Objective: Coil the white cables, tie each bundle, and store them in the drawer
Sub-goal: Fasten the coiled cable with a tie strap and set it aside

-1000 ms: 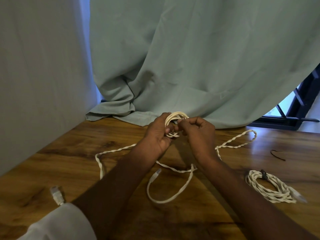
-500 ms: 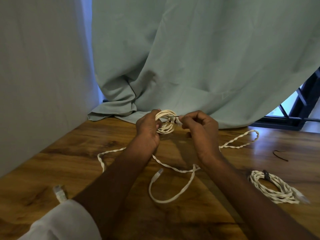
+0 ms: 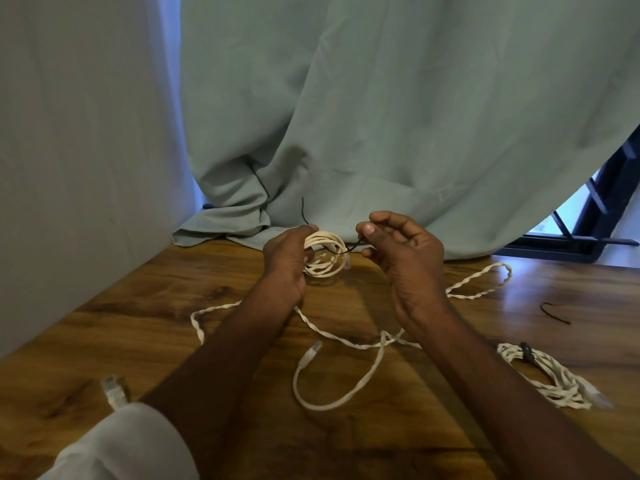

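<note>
A small white coil (image 3: 325, 252) is held up above the wooden table, with a thin black tie (image 3: 343, 251) across it. One end of the tie sticks up. A long twisted white cable (image 3: 332, 332) lies loose on the table, with a plug (image 3: 313, 349) at one end. At the right lies a tied bundle (image 3: 547, 374) with a dark band, maybe another tie. A spare black tie (image 3: 555, 312) lies nearby.
</note>
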